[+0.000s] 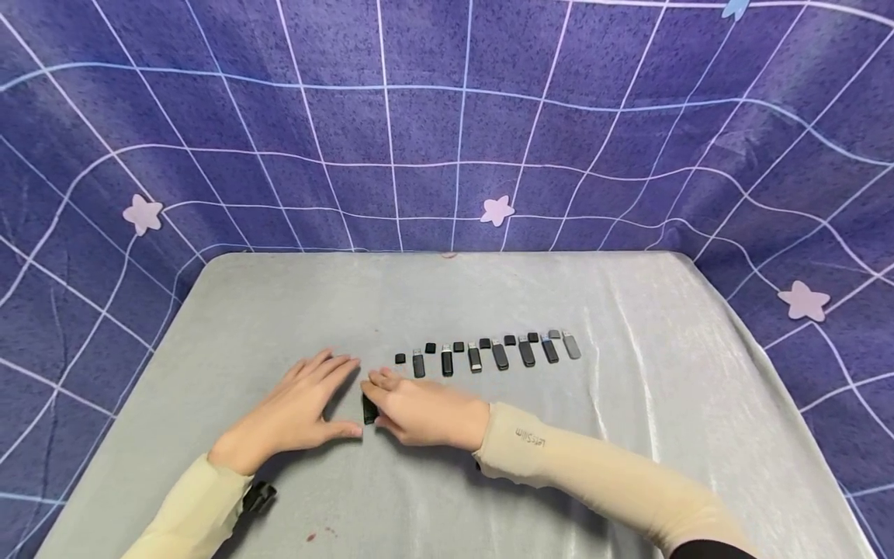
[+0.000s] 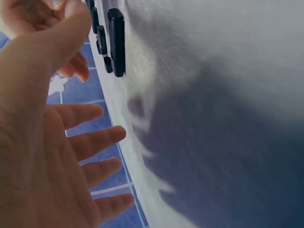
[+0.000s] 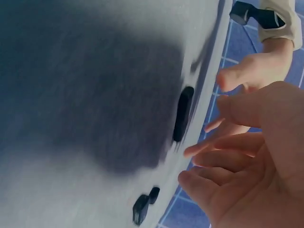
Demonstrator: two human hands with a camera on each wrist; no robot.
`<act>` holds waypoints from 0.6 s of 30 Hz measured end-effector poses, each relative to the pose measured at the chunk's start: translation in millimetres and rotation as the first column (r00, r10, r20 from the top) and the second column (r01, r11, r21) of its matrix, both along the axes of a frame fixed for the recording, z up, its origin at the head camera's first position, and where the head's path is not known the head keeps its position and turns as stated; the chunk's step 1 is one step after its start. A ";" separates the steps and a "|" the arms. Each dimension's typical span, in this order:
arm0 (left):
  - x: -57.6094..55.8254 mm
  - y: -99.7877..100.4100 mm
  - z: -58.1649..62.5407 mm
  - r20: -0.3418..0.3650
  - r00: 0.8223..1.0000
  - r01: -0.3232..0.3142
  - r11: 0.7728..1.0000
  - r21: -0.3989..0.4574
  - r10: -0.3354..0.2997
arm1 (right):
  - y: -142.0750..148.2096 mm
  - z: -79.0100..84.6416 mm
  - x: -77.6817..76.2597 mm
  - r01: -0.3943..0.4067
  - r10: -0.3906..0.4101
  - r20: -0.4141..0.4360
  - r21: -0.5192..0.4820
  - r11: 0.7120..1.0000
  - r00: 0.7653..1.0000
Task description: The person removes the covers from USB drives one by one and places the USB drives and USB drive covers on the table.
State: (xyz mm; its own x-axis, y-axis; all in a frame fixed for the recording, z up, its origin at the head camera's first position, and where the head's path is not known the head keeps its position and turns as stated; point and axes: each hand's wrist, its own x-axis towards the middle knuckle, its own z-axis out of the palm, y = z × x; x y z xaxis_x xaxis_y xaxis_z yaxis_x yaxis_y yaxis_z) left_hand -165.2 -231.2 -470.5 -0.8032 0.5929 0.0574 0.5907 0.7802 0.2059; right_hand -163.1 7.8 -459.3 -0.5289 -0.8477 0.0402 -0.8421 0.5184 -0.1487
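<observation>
A black USB stick (image 1: 369,409) lies on the grey cloth, at the left end of the group of sticks. My left hand (image 1: 296,407) hovers to its left, fingers spread and thumb pointing toward the stick; nothing is in it. From the right, my right hand (image 1: 419,407) reaches over the stick and hides part of it. The right wrist view shows this hand's fingers (image 3: 223,161) loosely bent and holding nothing, with the black stick (image 3: 183,114) apart from them. In the left wrist view the stick (image 2: 117,42) lies flat on the cloth.
Several USB sticks (image 1: 500,355) lie in a row behind the right hand, bare metal plugs pointing away. Small caps (image 1: 459,347) sit by their plug ends. A purple grid-patterned curtain (image 1: 426,124) hangs behind the cloth-covered table (image 1: 335,295).
</observation>
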 end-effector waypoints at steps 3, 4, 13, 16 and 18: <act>9.0 -8.8 3.3 0.017 0.999 -0.034 0.999 -0.012 0.034 | -9.1 -3.3 1.2 -0.011 0.012 -0.031 0.027 1.000 0.999; 11.0 -10.6 3.8 0.018 0.999 -0.040 0.999 -0.011 0.040 | -11.0 -5.1 1.2 -0.016 0.018 -0.057 0.034 0.999 0.998; 19.0 -17.6 5.2 0.015 0.998 -0.062 0.998 0.004 0.062 | -17.9 -10.5 0.3 -0.044 0.054 -0.217 0.051 0.998 0.975; 20.2 -14.3 7.1 0.020 0.998 -0.054 0.998 0.010 0.054 | -19.6 -9.5 -0.4 -0.071 0.077 -0.217 0.037 0.997 0.973; 21.3 -11.2 8.1 0.020 0.999 -0.045 0.999 0.015 0.045 | -21.0 -8.9 0.2 -0.067 0.072 -0.169 0.032 0.997 0.983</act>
State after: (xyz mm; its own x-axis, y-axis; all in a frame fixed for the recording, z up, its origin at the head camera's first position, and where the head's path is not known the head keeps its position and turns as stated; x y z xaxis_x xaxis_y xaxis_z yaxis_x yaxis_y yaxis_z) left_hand -143.9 -242.4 -462.5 -0.8303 0.5550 0.0502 0.5505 0.8028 0.2292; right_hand -162.9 -13.2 -468.2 -0.4560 -0.8842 0.1014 -0.8881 0.4594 0.0122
